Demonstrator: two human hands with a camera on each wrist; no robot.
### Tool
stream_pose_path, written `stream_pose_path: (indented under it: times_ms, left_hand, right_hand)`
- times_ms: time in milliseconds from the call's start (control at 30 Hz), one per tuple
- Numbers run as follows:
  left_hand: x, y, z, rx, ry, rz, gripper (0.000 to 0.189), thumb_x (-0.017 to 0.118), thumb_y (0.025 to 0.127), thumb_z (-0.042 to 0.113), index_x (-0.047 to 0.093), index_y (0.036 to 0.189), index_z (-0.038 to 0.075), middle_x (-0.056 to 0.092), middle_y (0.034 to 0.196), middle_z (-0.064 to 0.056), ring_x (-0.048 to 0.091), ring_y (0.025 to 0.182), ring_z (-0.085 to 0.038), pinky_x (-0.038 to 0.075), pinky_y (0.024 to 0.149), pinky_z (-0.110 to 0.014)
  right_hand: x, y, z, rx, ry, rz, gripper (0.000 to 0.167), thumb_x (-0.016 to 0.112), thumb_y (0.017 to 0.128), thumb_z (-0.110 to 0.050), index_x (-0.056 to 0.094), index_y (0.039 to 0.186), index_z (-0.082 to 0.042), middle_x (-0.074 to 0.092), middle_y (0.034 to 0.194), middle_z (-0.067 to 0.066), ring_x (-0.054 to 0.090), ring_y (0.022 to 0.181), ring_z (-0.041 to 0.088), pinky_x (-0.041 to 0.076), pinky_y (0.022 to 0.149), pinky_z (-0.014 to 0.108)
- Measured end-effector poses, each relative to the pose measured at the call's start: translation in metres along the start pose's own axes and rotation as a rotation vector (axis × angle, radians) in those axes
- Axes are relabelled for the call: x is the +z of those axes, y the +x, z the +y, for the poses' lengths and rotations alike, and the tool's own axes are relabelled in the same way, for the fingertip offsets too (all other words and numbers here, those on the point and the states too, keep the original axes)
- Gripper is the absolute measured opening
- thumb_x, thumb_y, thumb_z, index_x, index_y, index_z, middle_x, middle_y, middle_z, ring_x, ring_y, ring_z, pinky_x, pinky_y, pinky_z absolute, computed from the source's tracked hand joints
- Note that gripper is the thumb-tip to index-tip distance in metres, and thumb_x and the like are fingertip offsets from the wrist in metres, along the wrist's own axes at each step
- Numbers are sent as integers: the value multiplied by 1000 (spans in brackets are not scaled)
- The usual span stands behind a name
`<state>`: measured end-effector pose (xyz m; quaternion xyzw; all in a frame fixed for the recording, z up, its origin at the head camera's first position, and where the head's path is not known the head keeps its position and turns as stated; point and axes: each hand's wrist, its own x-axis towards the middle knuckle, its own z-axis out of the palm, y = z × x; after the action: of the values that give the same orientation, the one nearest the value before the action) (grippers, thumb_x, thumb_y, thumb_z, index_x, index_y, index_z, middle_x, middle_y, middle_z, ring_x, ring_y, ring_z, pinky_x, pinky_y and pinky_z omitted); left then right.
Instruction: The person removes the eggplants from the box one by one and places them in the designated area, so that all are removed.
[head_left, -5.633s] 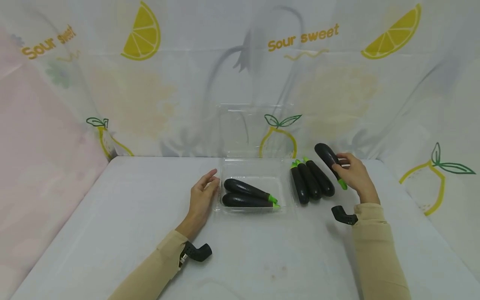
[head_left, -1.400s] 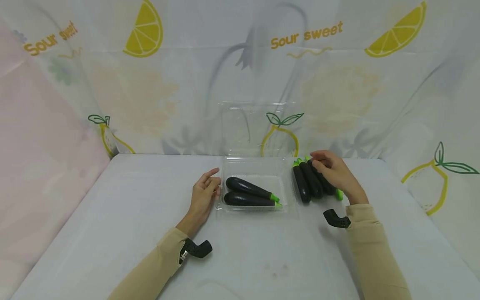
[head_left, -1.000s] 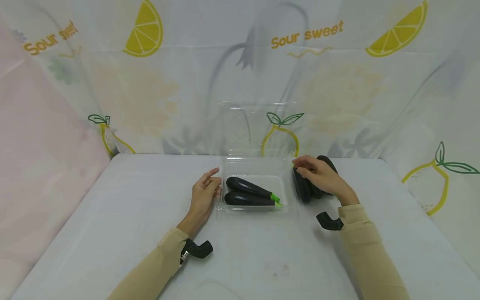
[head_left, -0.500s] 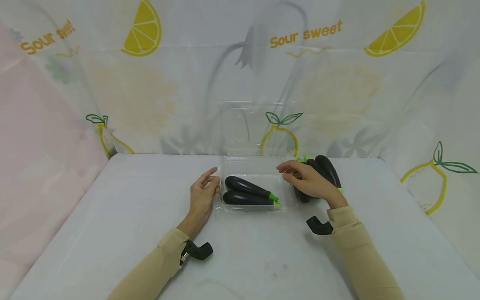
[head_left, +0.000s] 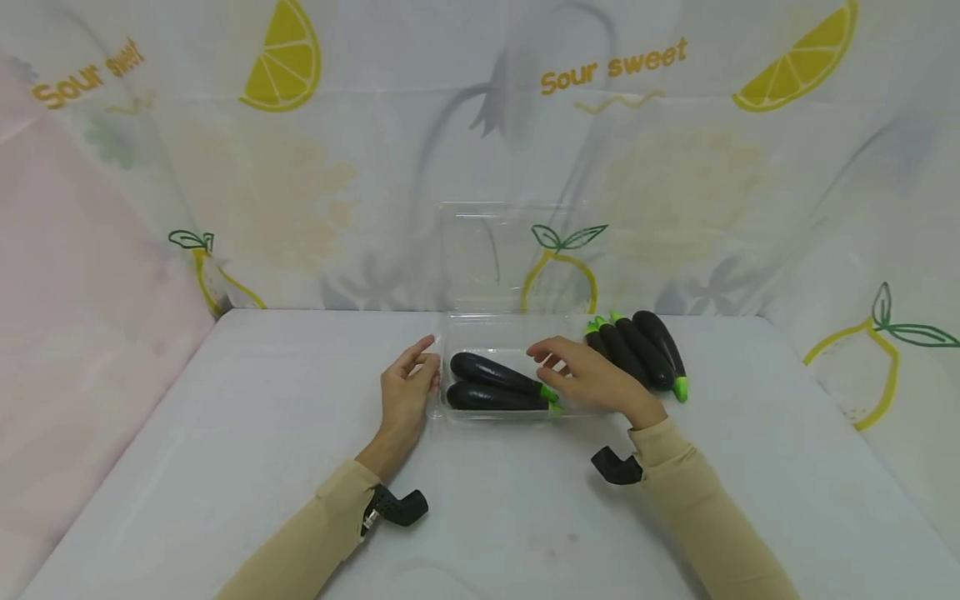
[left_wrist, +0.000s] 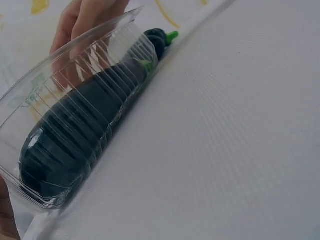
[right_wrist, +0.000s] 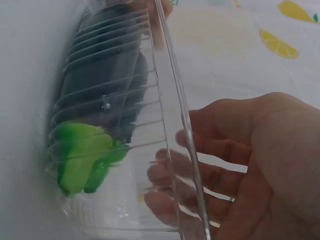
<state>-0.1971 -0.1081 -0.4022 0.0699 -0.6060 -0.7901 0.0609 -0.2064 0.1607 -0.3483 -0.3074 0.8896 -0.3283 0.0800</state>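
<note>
A clear plastic clamshell box [head_left: 573,414] lies open on the table, its transparent lid [head_left: 480,250] standing up behind. Two dark eggplants [head_left: 491,397] with green stems rest side by side in it. My left hand [head_left: 405,392] is at the box's left side, fingers extended along the wall. Over the box's right part hovers my right hand [head_left: 588,375], fingers loosely bent and holding nothing, near the green stems. In the right wrist view, the fingers [right_wrist: 220,175] reach past the box rim, partly seen through the clear wall. Several more eggplants [head_left: 660,342] lie right of the box.
A white cloth covers the table [head_left: 300,417], whose back edge meets a printed curtain [head_left: 375,150] with lemon drawings. The right forearm sleeve [head_left: 697,492] crosses the table's right front. Black wrist cameras [head_left: 618,467] stick out from both sleeves.
The right hand has set its eggplant down at the right end of the outside row, let go, and moved left across the row to above the box. The left hand has stayed in place.
</note>
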Motion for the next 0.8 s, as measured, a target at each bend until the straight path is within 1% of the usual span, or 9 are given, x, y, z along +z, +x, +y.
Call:
stream_pose_path:
  times_ms: [200,367,467,600,800]
  left_hand:
    - [2,1,1,40,3,3,41,60,87,0,56,128,0,57,75,5,51,54,-3,41,47,-14]
    - [1,2,3,42,19,11,42,59,87,0,55,129,0,56,75,5,51,55,-3,41,47,-14]
    - [0,4,3,55,18,8,43,58,87,0,54,129,-1,56,75,5,51,54,-3,41,47,-14]
    - [-2,8,-3,71,3,6,42,58,87,-1,54,129,-1,56,75,4,51,53,-3,41,46,-14]
    - [-4,15,-16,90,6,11,42,58,87,1,56,129,3,56,76,5,50,52,-1,41,47,-14]
  right_hand:
    - [7,6,2,-3,-17,3,36,51,96,-17,50,129,-1,57,123,17,59,105,26,50,88,41]
    - [15,13,2,1,-41,-9,36,51,96,-18,50,128,-1,58,122,15,59,104,25,50,86,38]
    - [20,16,4,-15,-102,11,34,51,96,-17,51,127,-1,57,121,15,59,104,26,51,86,39]
    - [25,20,4,-35,-147,18,34,51,96,-16,51,127,-1,56,121,14,60,104,27,51,86,39]
    - [31,24,2,-9,-104,-12,36,52,96,-17,50,129,-2,57,124,13,60,105,25,51,87,37]
